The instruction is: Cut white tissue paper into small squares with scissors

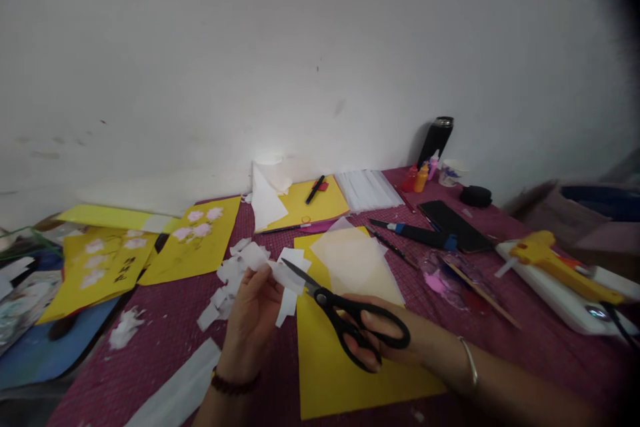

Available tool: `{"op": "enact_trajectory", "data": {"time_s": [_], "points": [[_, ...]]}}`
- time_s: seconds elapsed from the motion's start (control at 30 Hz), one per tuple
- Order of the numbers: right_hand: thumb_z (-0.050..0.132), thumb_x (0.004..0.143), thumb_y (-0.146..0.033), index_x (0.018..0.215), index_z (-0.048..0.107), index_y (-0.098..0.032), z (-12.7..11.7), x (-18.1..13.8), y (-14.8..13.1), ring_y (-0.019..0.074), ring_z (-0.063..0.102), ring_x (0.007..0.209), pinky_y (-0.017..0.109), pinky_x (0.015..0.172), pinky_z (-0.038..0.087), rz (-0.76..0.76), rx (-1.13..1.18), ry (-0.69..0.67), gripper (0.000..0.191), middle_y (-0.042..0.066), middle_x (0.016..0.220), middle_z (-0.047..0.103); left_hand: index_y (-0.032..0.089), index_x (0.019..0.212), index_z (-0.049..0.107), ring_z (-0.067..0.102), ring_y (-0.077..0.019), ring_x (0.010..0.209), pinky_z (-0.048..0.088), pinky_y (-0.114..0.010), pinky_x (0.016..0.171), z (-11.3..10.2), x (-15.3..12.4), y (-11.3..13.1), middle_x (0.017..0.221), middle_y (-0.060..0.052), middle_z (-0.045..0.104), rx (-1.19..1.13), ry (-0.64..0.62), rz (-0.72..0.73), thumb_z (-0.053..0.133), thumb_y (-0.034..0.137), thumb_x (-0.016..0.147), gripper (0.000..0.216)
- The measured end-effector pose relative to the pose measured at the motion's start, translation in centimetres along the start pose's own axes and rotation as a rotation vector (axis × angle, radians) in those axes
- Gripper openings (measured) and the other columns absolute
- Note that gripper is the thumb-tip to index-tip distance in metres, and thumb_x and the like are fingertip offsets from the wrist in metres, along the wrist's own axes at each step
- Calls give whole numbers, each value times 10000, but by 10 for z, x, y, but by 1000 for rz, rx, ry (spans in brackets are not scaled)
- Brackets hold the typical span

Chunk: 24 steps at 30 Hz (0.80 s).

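Observation:
My left hand (256,307) pinches a small white paper piece (287,276) between thumb and fingers. My right hand (373,330) grips black-handled scissors (345,310), fingers through the loops. The blades are close together, their tips at the paper in my left hand. Beneath my right hand lies a yellow sheet (330,373), partly covered by translucent white paper (357,257). Cut white paper scraps (233,280) are heaped behind and beside my left hand. Nearer me, a white paper strip (180,383) rests on the purple cloth.
Yellow sheets with pink flowers (200,233) lie at left. A yellow glue gun (565,267) rests on a white device (555,293) at right. Behind are a utility knife (420,233), a phone (455,225), paint bottles (421,177) and a black flask (435,141) near the wall.

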State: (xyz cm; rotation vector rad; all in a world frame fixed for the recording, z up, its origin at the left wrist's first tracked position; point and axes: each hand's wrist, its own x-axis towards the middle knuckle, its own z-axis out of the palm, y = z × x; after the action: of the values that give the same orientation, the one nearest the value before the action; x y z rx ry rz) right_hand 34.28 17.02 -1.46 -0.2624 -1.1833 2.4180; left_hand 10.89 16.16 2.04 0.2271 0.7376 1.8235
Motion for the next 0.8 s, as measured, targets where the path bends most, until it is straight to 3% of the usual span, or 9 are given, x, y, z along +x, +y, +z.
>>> {"op": "enact_trajectory", "data": {"time_s": [0.13,0.37,0.8], "points": [[661,834,-556,1224,529,-117,0,-2,-1,29,443,430,162,375,287,-3,-21,21,602,10,761,593,156,772,672,690,-105,674,581,-208,695,0,0,-1,765,-1,735,5,31,-2,721,4,683,183],[724,758,-583,1114,588,-160,-6,-4,4,113,573,650,238,593,405,124,160,-51,570,48,864,618,176,890,679,697,-126,758,576,-242,758,0,0,-1,852,3,740,73,-14,15,736,35,689,252],[703,803,-542,1126,583,-163,-7,-4,4,119,621,661,241,625,447,125,279,-70,513,47,878,656,213,960,708,680,-140,846,550,-261,817,5,-8,-14,949,-18,743,212,-94,-20,811,91,617,378]]}}
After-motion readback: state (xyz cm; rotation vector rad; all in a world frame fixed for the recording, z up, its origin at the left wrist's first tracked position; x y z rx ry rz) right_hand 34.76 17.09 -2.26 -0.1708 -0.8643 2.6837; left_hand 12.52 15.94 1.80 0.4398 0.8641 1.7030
